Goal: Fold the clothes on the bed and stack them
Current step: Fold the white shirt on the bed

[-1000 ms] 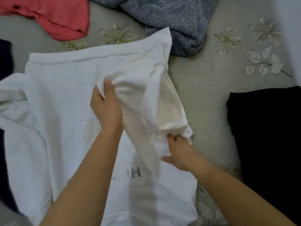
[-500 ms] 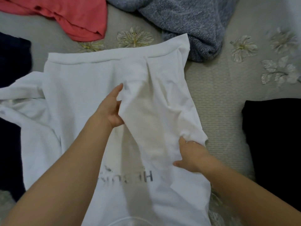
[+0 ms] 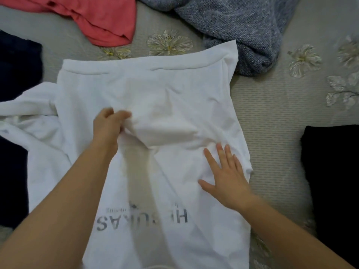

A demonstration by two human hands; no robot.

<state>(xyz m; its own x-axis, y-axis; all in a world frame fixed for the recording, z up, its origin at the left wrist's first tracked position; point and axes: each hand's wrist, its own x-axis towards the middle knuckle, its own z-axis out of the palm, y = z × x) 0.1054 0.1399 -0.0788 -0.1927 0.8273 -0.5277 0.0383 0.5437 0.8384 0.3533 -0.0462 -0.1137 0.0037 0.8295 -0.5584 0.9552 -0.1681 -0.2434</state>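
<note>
Head view: a white T-shirt lies spread on the bed, with both forearms reaching over it.
Printed lettering: grey text across the shirt's near part, upside down, between the two forearms.
Right grip: palm down on the shirt's right side, just inside its right edge. The fingers are straight and spread, pressing the cloth and grasping nothing.
Left grip: fingers curled, pinching a bunched fold at the shirt's middle, left of and beyond the right grip.
Shirt relative to grips: it lies under both. A raised fold runs from the left grip toward the right fingertips.
Left sleeve: spread out to the left of the left grip, overlapping a dark navy garment.
Black garment: on the bed at right, apart from the shirt.
Shirt far edge: a straight hemmed band. Its right corner meets a grey-blue knit.
Coral garment: far left, apart from the shirt.
</note>
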